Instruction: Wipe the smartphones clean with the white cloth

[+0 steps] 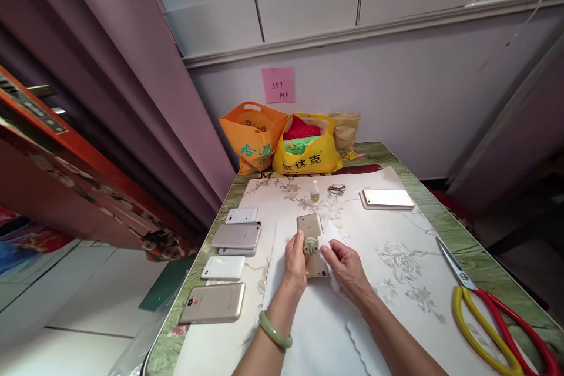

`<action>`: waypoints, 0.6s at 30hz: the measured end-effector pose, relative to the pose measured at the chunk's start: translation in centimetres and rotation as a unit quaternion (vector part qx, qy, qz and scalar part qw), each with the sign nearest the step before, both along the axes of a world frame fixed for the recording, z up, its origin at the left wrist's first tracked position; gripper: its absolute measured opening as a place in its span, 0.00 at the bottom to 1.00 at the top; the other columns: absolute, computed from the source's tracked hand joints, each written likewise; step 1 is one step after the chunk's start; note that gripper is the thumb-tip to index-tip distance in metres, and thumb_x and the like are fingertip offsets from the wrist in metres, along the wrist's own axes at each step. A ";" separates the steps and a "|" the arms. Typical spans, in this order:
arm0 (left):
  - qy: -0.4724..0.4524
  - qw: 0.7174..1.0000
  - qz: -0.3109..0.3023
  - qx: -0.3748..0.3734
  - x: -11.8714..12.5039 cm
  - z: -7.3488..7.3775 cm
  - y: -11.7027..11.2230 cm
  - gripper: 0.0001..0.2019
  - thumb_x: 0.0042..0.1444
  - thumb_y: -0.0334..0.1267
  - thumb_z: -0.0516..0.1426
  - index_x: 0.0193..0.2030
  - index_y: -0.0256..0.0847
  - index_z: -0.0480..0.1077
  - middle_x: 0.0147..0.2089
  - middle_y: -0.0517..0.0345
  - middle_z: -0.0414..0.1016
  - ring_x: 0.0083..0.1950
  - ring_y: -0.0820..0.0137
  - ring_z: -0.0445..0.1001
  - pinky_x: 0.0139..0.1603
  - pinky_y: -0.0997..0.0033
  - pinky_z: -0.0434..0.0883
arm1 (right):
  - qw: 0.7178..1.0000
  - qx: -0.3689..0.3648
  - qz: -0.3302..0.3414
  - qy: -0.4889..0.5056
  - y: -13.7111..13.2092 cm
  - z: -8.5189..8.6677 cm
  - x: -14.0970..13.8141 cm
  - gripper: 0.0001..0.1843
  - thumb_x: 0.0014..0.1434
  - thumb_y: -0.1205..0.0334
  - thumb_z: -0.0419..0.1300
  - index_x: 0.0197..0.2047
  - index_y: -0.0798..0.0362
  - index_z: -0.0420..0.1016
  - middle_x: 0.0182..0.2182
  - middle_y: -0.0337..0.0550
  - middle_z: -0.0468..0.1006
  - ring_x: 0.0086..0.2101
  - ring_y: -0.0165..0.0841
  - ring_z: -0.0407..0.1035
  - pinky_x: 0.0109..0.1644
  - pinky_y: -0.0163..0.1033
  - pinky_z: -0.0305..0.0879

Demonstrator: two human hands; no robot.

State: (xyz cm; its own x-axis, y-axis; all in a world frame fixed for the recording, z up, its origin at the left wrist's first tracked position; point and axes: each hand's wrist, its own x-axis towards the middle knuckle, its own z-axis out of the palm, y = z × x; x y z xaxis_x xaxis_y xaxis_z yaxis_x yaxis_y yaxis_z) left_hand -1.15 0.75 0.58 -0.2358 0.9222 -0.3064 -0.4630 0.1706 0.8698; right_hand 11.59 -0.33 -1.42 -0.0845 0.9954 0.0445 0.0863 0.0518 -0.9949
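A gold smartphone [311, 223] is held back side up over the middle of the table, with a round ring holder [311, 242] on its back. My left hand [294, 262] is closed around the phone's left edge, the thumb lying along its back. A green bangle [275, 330] circles my left wrist. In my right hand [348, 270] is a thin white cloth [333, 279], pinched between thumb and fingers. The cloth lies against the phone's right side, beside the ring holder. A small clear bottle with a white cap [314, 192] stands behind the phone.
Several phones lie along the left edge, including a gold one [215, 302] and a white one [224, 268]. A phone stack [388, 198] lies far right, near large scissors [469, 285]. Glasses [337, 189], an orange bag [253, 135] and a yellow bag [306, 155] are behind.
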 end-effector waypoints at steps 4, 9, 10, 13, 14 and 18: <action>0.021 0.994 -0.101 0.042 -0.6 0.3 -0.4 0.25 0.53 0.56 0.61 0.46 0.35 0.74 0.36 0.52 0.79 0.36 0.67 0.75 0.38 0.70 0.69 | 1.000 -0.006 -0.018 0.024 0.1 -0.1 0.0 0.25 0.58 0.41 0.58 0.23 0.50 0.56 0.21 0.32 0.53 0.24 0.27 0.48 0.26 0.33 0.49; 0.043 0.978 -0.205 0.018 -0.9 0.9 -0.9 0.26 0.52 0.59 0.60 0.45 0.36 0.75 0.30 0.56 0.77 0.30 0.69 0.72 0.34 0.71 0.68 | 0.988 -0.048 -0.048 0.141 0.3 0.1 -0.1 0.22 0.55 0.39 0.62 0.31 0.52 0.69 0.26 0.38 0.69 0.28 0.32 0.61 0.33 0.36 0.61; 0.048 0.975 -0.218 0.011 -1.0 1.0 -1.0 0.26 0.52 0.59 0.60 0.43 0.36 0.75 0.29 0.56 0.76 0.29 0.70 0.71 0.33 0.71 0.68 | 0.984 -0.056 -0.060 0.157 0.4 0.0 0.0 0.22 0.55 0.39 0.62 0.32 0.52 0.70 0.27 0.38 0.70 0.28 0.32 0.62 0.33 0.36 0.62; 0.066 0.963 -0.260 0.002 -1.2 1.3 -1.4 0.25 0.52 0.60 0.60 0.37 0.36 0.73 0.28 0.57 0.74 0.27 0.71 0.69 0.32 0.71 0.67 | 0.975 -0.071 -0.110 0.181 0.5 -0.4 0.1 0.23 0.53 0.38 0.64 0.32 0.51 0.70 0.25 0.36 0.70 0.26 0.32 0.62 0.30 0.36 0.61; 0.073 0.960 -0.272 0.002 -1.4 1.4 -1.6 0.25 0.52 0.61 0.59 0.36 0.36 0.73 0.28 0.56 0.74 0.27 0.71 0.69 0.32 0.71 0.67 | 0.971 -0.076 -0.123 0.188 0.5 -0.5 0.1 0.23 0.53 0.38 0.64 0.31 0.51 0.69 0.23 0.35 0.69 0.25 0.31 0.61 0.29 0.35 0.60; 0.119 0.954 -0.275 0.011 -1.8 1.2 -2.2 0.26 0.52 0.62 0.58 0.32 0.36 0.71 0.27 0.56 0.72 0.27 0.72 0.67 0.30 0.72 0.64 | 0.966 -0.082 -0.134 0.207 0.5 -0.5 0.0 0.22 0.55 0.39 0.63 0.29 0.49 0.65 0.22 0.33 0.64 0.23 0.29 0.57 0.27 0.35 0.58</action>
State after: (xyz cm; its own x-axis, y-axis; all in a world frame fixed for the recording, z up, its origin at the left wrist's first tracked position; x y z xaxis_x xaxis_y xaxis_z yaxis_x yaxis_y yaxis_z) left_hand -2.95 -1.42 1.78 0.2260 0.9316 -0.2846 -0.0977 0.3124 0.9449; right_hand 11.58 0.16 -1.96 0.1681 0.9757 -0.1404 -0.3325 -0.0780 -0.9399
